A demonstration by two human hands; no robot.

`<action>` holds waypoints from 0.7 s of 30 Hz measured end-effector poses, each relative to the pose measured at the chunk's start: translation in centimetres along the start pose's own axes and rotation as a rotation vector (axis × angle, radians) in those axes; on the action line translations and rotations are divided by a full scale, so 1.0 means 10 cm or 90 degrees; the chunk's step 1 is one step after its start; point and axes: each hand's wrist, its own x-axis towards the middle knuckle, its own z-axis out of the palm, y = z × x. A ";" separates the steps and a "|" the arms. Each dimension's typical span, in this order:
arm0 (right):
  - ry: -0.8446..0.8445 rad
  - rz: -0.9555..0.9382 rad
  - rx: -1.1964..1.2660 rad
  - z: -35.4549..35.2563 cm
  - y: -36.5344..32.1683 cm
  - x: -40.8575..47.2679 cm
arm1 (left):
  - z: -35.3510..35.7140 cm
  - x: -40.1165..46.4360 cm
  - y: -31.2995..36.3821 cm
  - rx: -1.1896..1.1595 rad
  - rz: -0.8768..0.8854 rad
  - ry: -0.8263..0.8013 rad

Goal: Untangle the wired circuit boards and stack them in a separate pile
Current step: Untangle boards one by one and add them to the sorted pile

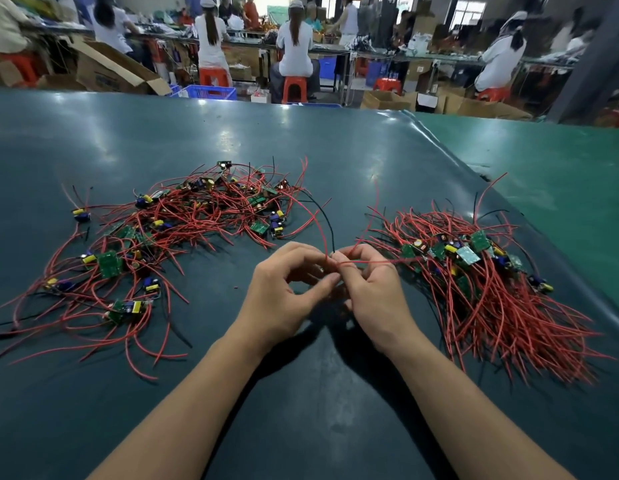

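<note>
Both hands together at desk point(301, 427) centre — left hand point(283, 299) and right hand point(373, 292) pinch red wires point(323, 237). Tangled heap point(183, 233) left; stacked pile point(481, 282) right.

Bright, even overhead light; soft white glare patches on the dark table point(231, 140), windows point(467, 12) blown out at the back. Short dark shadows under the left hand point(283, 292) and right hand point(373, 292). Wide-angle bend at the edges; background workers point(294, 46) soft, wires point(529, 341) at right smeared.
</note>
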 end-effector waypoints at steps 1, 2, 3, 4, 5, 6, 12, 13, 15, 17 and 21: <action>-0.003 0.009 0.002 0.00 0.00 0.00 | 0.01 0.00 0.00 -0.005 -0.021 0.013; -0.008 0.025 0.013 0.01 -0.01 -0.01 | 0.02 0.01 0.00 -0.022 -0.056 0.036; -0.010 0.040 0.024 0.01 -0.01 -0.01 | 0.02 0.02 0.00 -0.053 -0.092 0.060; -0.006 0.049 0.035 0.01 -0.01 -0.01 | 0.03 0.02 0.01 -0.091 -0.121 0.079; 0.000 0.056 0.047 0.00 -0.02 -0.02 | 0.03 0.03 0.02 -0.131 -0.141 0.094; 0.001 0.063 0.062 0.00 -0.03 -0.02 | 0.03 0.03 0.03 -0.164 -0.154 0.104; -0.006 0.061 0.044 0.00 -0.05 -0.01 | 0.03 0.02 0.06 -0.195 -0.188 0.074; 0.006 0.063 0.041 -0.01 -0.04 -0.01 | 0.03 0.02 0.06 -0.196 -0.194 0.073; 0.020 0.082 0.067 -0.01 -0.04 -0.01 | 0.04 0.02 0.06 -0.212 -0.202 0.089; 0.025 0.091 0.085 -0.03 -0.05 0.01 | 0.03 0.04 0.06 -0.235 -0.209 0.131; 0.062 0.058 0.041 -0.04 -0.04 0.01 | 0.00 0.06 0.02 -0.239 -0.218 0.188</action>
